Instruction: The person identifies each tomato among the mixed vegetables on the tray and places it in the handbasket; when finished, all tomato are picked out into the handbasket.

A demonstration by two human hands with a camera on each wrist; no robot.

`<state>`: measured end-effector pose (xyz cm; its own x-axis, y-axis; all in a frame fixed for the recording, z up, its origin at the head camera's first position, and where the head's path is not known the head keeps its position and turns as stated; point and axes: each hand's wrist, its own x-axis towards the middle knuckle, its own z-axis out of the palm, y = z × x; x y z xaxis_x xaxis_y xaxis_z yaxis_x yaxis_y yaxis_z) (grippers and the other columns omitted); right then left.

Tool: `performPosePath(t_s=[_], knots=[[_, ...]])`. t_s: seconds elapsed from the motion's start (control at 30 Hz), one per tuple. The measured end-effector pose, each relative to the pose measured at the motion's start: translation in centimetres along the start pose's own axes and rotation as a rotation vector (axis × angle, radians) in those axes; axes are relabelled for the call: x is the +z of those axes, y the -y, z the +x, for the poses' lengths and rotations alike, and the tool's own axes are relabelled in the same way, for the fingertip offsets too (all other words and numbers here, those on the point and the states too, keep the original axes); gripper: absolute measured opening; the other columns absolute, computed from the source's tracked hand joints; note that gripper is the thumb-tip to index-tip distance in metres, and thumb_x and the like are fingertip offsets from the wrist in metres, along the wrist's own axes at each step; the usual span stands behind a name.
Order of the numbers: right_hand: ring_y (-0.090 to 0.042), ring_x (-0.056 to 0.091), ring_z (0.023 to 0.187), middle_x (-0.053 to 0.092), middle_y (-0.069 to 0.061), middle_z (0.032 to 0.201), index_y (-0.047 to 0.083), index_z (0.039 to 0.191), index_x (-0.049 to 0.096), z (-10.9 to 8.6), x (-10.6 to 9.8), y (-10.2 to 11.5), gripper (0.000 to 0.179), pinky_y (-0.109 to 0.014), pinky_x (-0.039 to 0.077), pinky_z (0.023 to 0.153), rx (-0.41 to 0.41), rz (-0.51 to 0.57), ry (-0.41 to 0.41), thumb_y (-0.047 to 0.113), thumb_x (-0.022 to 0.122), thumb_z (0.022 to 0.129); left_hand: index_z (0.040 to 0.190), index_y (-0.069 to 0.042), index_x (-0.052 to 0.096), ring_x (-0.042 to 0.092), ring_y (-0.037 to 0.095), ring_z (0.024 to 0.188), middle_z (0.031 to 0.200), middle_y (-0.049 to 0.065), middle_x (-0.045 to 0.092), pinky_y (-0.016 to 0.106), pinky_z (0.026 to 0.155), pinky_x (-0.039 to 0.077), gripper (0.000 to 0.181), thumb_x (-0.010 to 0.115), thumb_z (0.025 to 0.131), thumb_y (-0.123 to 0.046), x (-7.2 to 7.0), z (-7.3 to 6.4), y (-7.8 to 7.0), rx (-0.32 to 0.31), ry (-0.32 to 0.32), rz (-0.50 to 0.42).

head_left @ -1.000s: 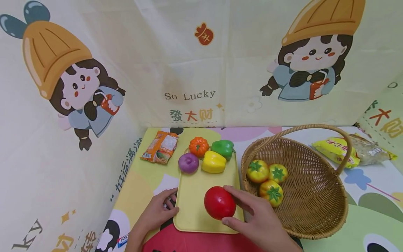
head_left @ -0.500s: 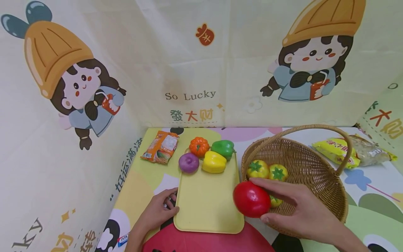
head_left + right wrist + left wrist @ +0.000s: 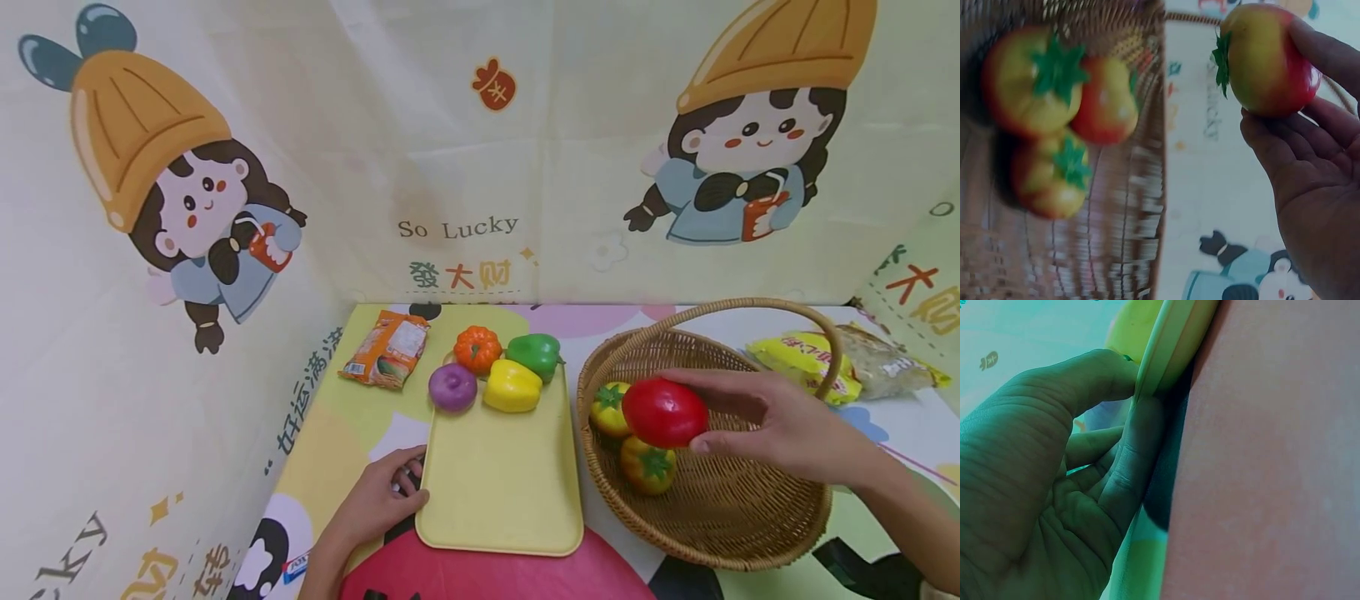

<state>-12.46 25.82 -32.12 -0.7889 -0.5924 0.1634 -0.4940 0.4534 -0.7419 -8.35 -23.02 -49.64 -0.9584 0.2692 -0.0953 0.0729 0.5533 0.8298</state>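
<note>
My right hand point(image 3: 783, 421) grips a toy tomato point(image 3: 664, 412) between thumb and fingers, over the left part of the wicker basket point(image 3: 750, 517). It shows red from above; the right wrist view shows its yellow side and green leaves. Inside the basket lie three similar tomatoes point(image 3: 1034, 81), one hidden by the held one in the head view. My left hand point(image 3: 381, 497) pinches the left edge of a yellow tray point(image 3: 498, 492). At the tray's far end are a purple onion point(image 3: 452, 387), a yellow bell pepper point(image 3: 513, 386), a green bell pepper point(image 3: 535, 356) and an orange pumpkin point(image 3: 477, 349).
An orange snack packet point(image 3: 387, 348) lies left of the vegetables. Behind the basket's right side is a yellow and clear bag point(image 3: 855, 362). The basket's tall handle point(image 3: 750, 305) arches over its far side. A printed cloth wall point(image 3: 570, 167) stands behind the table.
My right hand has carried the tomato rightward from above the tray to above the basket, then farther back over it. My left hand stays at the tray's edge.
</note>
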Motion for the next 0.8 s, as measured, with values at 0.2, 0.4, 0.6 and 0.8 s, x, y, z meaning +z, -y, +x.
performPosePath(t_s=[0.2, 0.4, 0.6, 0.8], knots=[[-0.004, 0.058, 0.112, 0.058, 0.001, 0.131, 0.018, 0.143, 0.054, 0.0, -1.2, -2.0, 0.071, -0.029, 0.056, 0.075, 0.010, -0.052, 0.014, 0.010, 0.083, 0.079, 0.140, -0.010, 0.054, 0.061, 0.012, 0.076, 0.099, -0.001, 0.057, 0.028, 0.066, 0.053, 0.059, 0.076, 0.086, -0.018, 0.1, 0.1, 0.2, 0.001, 0.001, 0.004], [-0.016, 0.062, 0.107, 0.059, -0.007, 0.128, 0.021, 0.143, 0.054, 0.6, -2.1, -3.5, 0.069, -0.028, 0.056, 0.073, 0.071, -0.112, 0.024, 0.017, 0.083, 0.081, 0.139, -0.009, 0.054, 0.061, 0.013, 0.076, 0.099, 0.000, 0.057, 0.028, 0.065, 0.053, 0.059, 0.076, 0.085, -0.017, 0.0, 0.0, 0.2, 0.005, -0.008, -0.013], [-0.031, 0.064, 0.107, 0.062, -0.012, 0.127, 0.019, 0.144, 0.053, 1.1, -2.6, -4.8, 0.069, -0.026, 0.055, 0.074, 0.112, -0.163, 0.011, 0.021, 0.082, 0.082, 0.138, -0.009, 0.055, 0.060, 0.013, 0.077, 0.100, 0.001, 0.057, 0.028, 0.066, 0.053, 0.058, 0.076, 0.086, -0.017, 0.1, 0.0, 0.2, 0.001, 0.002, -0.026], [-0.035, 0.063, 0.109, 0.062, -0.010, 0.126, 0.017, 0.146, 0.052, 1.7, -2.7, -6.0, 0.069, -0.024, 0.053, 0.078, 0.110, -0.183, 0.015, 0.021, 0.081, 0.084, 0.139, -0.008, 0.054, 0.060, 0.013, 0.077, 0.099, 0.000, 0.057, 0.028, 0.066, 0.053, 0.059, 0.076, 0.085, -0.018, 0.0, -0.1, 0.1, -0.009, 0.001, -0.013]])
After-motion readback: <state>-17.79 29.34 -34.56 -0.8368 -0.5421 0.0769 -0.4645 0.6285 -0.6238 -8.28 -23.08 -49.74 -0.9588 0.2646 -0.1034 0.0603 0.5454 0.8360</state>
